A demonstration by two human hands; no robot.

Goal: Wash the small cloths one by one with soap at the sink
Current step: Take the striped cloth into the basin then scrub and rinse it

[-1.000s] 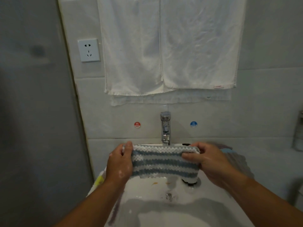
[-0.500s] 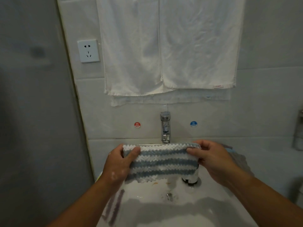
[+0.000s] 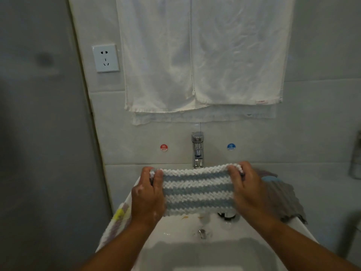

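A small white cloth with blue-grey stripes (image 3: 197,190) is stretched flat between both hands, above the white sink (image 3: 175,237) and in front of the chrome tap (image 3: 197,151). My left hand (image 3: 147,194) grips its left edge, fingers curled over the top corner. My right hand (image 3: 247,190) grips its right edge the same way. A grey cloth (image 3: 281,200) lies on the sink's right rim, and a cloth with yellow and purple patches (image 3: 119,218) hangs over the left rim. No soap shows.
White towels (image 3: 201,55) hang on the tiled wall above the tap. A wall socket (image 3: 105,58) is at the upper left, with a grey panel further left. Hot and cold stickers flank the tap. The drain (image 3: 202,231) lies below the cloth.
Both hands shifted their grip along the cloth's ends and pulled it wider and flatter. The cloth stayed above the sink.
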